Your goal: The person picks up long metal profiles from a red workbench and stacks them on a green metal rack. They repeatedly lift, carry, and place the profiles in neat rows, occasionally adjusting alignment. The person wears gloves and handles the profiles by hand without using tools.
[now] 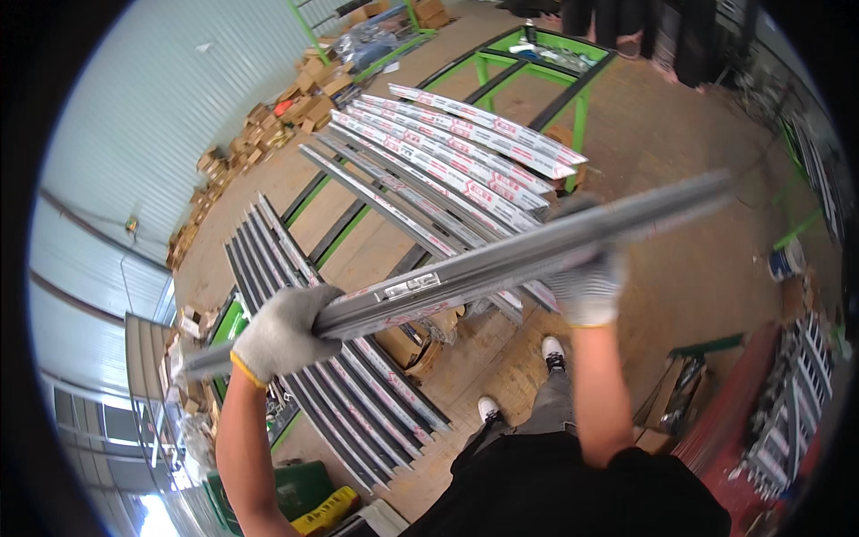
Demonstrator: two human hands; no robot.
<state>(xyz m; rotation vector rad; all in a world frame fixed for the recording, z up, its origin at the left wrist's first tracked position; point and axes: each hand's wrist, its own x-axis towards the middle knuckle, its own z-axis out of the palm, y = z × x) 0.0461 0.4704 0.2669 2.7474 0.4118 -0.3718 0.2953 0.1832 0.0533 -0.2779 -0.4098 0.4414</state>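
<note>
Both of my hands wear pale work gloves and hold a long grey metal profile slantwise in front of me, its right end higher in the picture. My left hand is wrapped round the profile near its left end. My right hand, smeared by motion, grips it farther right, with part of the fingers hidden behind it. A small silvery fitting sits in the profile's channel between my hands. Below, dark profiles lie side by side at the left, and profiles with white-and-red film lie beyond.
A green frame table with a tray of small parts stands at the far side. Cardboard boxes line the corrugated wall. More metal parts are stacked at the right, near a white bucket. A green bin is at lower left.
</note>
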